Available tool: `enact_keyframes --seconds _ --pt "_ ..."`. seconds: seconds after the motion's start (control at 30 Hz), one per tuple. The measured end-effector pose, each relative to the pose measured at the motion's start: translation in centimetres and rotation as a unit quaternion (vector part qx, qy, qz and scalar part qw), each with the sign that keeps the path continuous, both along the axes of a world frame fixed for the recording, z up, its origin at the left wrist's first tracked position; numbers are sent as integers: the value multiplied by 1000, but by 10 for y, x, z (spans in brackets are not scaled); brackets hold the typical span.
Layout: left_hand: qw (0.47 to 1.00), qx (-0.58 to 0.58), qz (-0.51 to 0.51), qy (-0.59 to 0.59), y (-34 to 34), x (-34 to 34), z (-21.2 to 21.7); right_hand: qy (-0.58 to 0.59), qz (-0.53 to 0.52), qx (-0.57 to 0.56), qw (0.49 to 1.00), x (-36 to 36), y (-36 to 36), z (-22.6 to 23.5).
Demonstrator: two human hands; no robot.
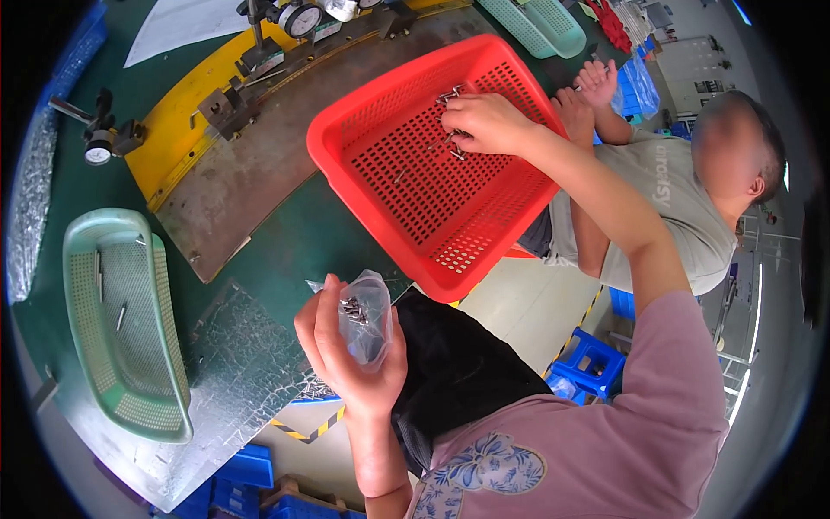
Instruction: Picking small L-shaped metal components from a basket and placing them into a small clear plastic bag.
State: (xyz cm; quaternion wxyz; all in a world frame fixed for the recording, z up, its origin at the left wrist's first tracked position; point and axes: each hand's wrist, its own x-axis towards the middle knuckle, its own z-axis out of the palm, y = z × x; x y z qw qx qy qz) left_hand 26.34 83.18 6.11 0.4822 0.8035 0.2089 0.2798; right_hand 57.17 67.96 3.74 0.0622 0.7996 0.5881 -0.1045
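Observation:
My left hand (pixel 359 372) is closed around a clear plastic bag (pixel 373 322), its mouth facing up. Small shiny metal pins (pixel 353 310) lie inside the bag. Over at the far right, my right hand (pixel 486 124) reaches into a red perforated plastic basket (pixel 380 227). Its fingers curl round some of the metal pins (pixel 456 152), whose ends poke out beside the fingertips. One more loose pin (pixel 399 176) rests on the basket floor, apart from that hand.
A green basket (pixel 76 311) with a few pins stands at left on the green table (pixel 251 324). Dial gauges (pixel 301 19) on stands sit along a yellow and grey metal plate (pixel 220 186). Another green basket (pixel 566 39) is at the back. A co-worker (pixel 657 190) sits at right.

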Motion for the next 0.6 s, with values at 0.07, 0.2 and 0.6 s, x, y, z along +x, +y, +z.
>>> enact_keyframes --seconds 0.07,0.2,0.6 --pt "1000 2 3 -1 0 1 0 -13 15 4 1000 -1 3 -1" --pt "1000 1 7 -5 -1 0 1 -54 14 -51 997 -4 7 -2" --pt "999 -12 16 -31 2 6 4 623 -305 125 710 -113 40 96"
